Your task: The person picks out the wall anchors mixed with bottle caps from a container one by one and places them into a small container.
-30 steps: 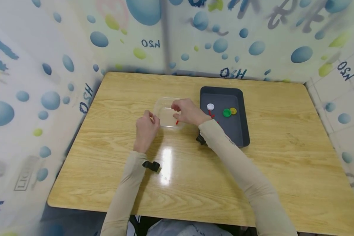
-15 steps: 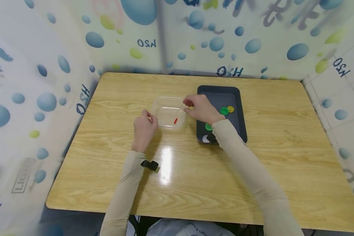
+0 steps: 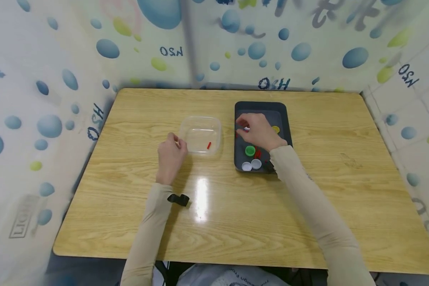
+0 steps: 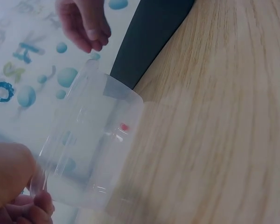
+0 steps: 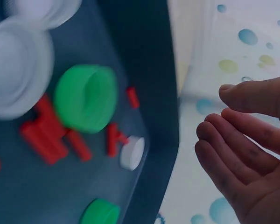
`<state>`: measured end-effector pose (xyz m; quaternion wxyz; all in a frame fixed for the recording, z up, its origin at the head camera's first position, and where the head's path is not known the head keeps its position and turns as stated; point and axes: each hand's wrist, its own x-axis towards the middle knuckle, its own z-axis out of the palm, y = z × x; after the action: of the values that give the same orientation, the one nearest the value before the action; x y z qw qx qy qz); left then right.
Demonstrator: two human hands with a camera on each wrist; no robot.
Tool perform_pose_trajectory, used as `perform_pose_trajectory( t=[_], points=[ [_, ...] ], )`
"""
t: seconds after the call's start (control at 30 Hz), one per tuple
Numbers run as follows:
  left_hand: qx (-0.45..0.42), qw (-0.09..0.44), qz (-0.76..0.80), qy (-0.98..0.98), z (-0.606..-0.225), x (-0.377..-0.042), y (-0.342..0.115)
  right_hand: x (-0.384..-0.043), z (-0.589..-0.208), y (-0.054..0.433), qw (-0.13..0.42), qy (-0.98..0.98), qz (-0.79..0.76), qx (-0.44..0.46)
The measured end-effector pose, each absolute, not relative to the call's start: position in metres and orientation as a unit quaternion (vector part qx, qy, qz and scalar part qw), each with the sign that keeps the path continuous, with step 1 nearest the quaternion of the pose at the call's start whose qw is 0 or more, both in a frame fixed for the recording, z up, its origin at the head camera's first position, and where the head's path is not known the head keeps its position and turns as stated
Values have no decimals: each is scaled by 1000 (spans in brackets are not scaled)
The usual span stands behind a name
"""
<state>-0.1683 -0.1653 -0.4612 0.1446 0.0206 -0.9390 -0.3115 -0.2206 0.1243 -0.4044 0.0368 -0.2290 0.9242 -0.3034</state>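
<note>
Clear container, one red piece inside, pinched by left hand; right hand empty, thumb apart.

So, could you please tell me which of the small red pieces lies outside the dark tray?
The single red piece inside the clear plastic container; every other red piece in view lies in the dark tray.

On the wall covering beyond the desk's far edge: "OSH" and "OSN"; past the left edge, "OSH" again. Shirt print: too small to read.
</note>
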Motion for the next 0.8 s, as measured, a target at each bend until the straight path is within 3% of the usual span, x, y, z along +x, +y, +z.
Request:
perform_pose_trajectory(
  t=[0.8],
  points=[
    [22,146,-319,-936,-460,-166,-166,-222,-421,156,72,942,-268,-189]
  ],
)
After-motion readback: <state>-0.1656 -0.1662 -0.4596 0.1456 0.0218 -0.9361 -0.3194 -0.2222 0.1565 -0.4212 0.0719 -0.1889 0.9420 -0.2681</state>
